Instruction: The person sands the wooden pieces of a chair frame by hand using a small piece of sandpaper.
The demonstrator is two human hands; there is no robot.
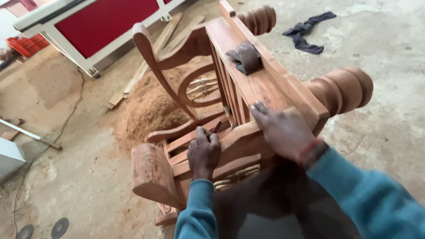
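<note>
**Hands on a tipped wooden chair**

The reddish carved chair point(248, 88) lies tipped at centre. Left hand point(203, 152), at 6 o'clock, is clenched around a small tool point(217, 127); right hand point(283, 130) presses flat, fingers spread, on the top rail. Sawdust point(148, 108) is heaped at 9 o'clock.

A single head-worn camera looks steeply down and forward from just above the person's own arms, close over an unfinished wooden chair point(230, 110) lying tipped on the concrete floor point(380, 57). The view faces toward a red-panelled machine point(102, 22) at the upper left.
</note>
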